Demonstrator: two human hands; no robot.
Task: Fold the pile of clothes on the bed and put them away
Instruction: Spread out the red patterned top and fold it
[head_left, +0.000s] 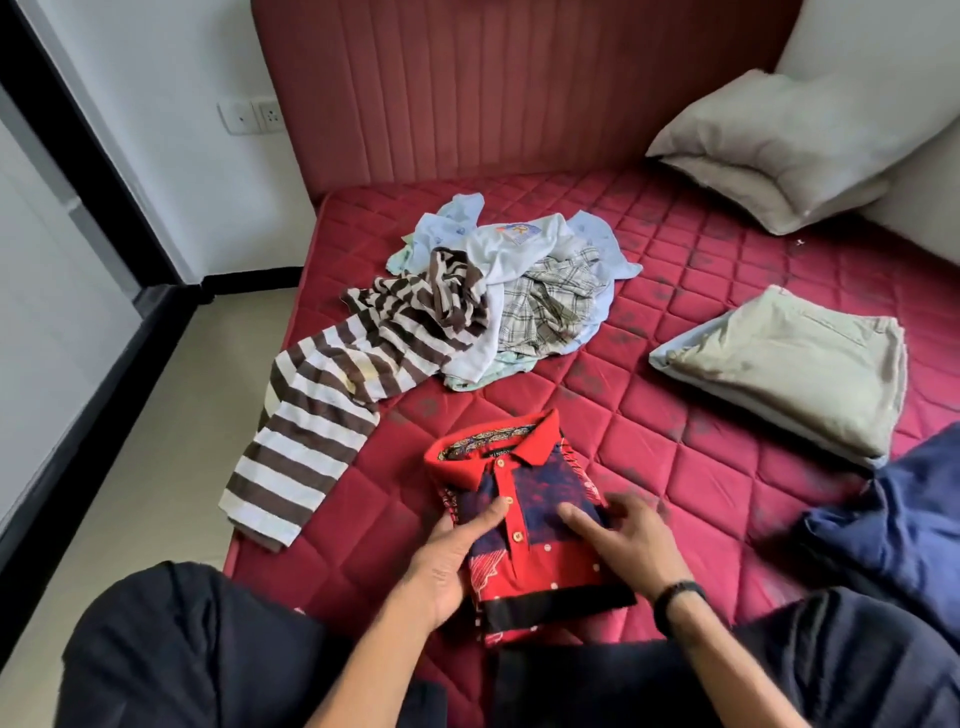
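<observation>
A folded red and navy polo shirt (535, 514) lies on the red quilted mattress (701, 467) just in front of my knees. My left hand (447, 558) grips its left edge, thumb on the button placket, fingers under the fold. My right hand (621, 540) rests on the shirt's right side with fingers spread. Behind it sits an unfolded pile (519, 280): a brown-and-white striped top (332, 405), a plaid shirt (550, 306) and pale blue and white garments. A folded beige garment (795, 374) lies to the right.
A dark blue cloth (898, 525) is bunched at the right edge. A grey pillow (789, 150) leans in the far right corner against the red padded headboard (519, 88). The mattress's left edge drops to a beige floor (156, 441).
</observation>
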